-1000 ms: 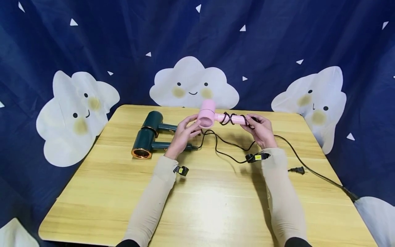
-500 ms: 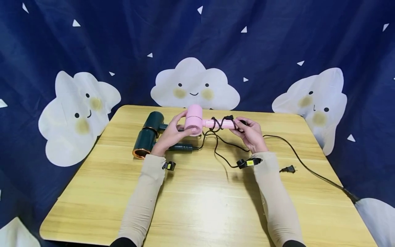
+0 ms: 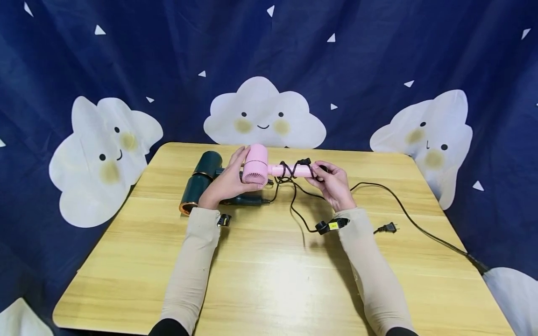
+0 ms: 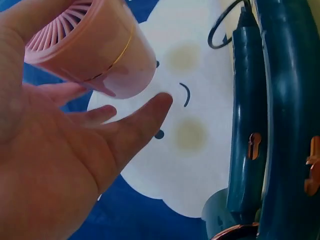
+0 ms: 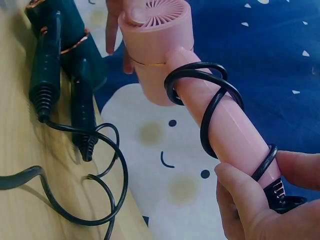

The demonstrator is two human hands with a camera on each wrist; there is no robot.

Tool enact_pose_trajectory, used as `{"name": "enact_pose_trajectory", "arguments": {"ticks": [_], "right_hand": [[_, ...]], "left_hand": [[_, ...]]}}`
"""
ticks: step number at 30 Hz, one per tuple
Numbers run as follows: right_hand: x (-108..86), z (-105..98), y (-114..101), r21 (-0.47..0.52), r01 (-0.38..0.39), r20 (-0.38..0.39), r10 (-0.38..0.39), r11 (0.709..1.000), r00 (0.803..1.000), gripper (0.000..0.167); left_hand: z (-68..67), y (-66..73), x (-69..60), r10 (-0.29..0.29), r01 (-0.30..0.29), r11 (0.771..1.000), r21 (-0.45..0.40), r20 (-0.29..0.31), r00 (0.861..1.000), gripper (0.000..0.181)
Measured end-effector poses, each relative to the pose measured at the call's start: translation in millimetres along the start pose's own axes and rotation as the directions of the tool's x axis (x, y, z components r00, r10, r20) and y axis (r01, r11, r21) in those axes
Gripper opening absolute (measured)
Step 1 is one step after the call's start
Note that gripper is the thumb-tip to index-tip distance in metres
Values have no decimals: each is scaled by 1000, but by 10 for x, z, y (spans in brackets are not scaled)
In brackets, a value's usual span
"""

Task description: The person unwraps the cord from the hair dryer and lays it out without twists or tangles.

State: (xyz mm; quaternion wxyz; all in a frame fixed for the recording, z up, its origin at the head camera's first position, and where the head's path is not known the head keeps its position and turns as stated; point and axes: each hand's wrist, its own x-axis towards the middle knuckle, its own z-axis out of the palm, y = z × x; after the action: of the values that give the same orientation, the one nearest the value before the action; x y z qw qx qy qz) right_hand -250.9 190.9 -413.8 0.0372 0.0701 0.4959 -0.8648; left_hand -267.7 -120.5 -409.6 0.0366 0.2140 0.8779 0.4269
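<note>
Both hands hold up a pink hair dryer (image 3: pixel 255 163) above the far part of the table. My left hand (image 3: pixel 224 184) grips its barrel; in the left wrist view the thumb lies by the grille. The handle's end is pinched between thumb and fingers of my right hand (image 3: pixel 336 187). A black cord (image 5: pixel 215 117) is wrapped around the pink handle. Behind and below my left hand, two dark green hair dryers lie side by side: a nearer one (image 3: pixel 195 190) and a farther one (image 3: pixel 210 162). My left hand partly hides them.
Loose black cords (image 3: pixel 296 210) run over the wooden table (image 3: pixel 269 270). A black two-pin plug (image 3: pixel 387 227) lies right of my right forearm. Another cord (image 3: pixel 414 224) crosses the table's right edge. A blue curtain (image 3: pixel 269 42) with clouds hangs behind.
Both hands have carried the pink hair dryer to the left. It sits deeper in the left hand, its barrel turned more upright. The green hair dryers stay in place.
</note>
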Motion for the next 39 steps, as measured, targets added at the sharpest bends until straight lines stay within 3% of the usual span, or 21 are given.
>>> {"name": "enact_pose_trajectory", "arguments": {"ticks": [3,8,16,23,31,39], "right_hand": [[2,36,11,-13,3,5,-2,1000,1000,10],[8,116,44,-37,3,18,-2,999,1000,27],[11,195,134,-47,-11,47,13,999,999,25],[-18,190,215,-55,-38,53,41,998,998,15],[-59,158,236,-69,-66,92,73,995,993,33],[-77,83,191,-97,-111,139,124,989,982,14]], "left_hand": [[-39,4,10,26,-26,999,45,19,999,123],[-110,28,2,39,-48,988,147,63,997,121],[-199,52,-28,29,-48,970,240,83,996,117],[-215,-18,-38,48,-73,964,256,102,994,110],[-197,-62,-81,54,-76,968,237,98,994,109],[-181,-99,-78,57,-79,974,214,108,993,101]]}}
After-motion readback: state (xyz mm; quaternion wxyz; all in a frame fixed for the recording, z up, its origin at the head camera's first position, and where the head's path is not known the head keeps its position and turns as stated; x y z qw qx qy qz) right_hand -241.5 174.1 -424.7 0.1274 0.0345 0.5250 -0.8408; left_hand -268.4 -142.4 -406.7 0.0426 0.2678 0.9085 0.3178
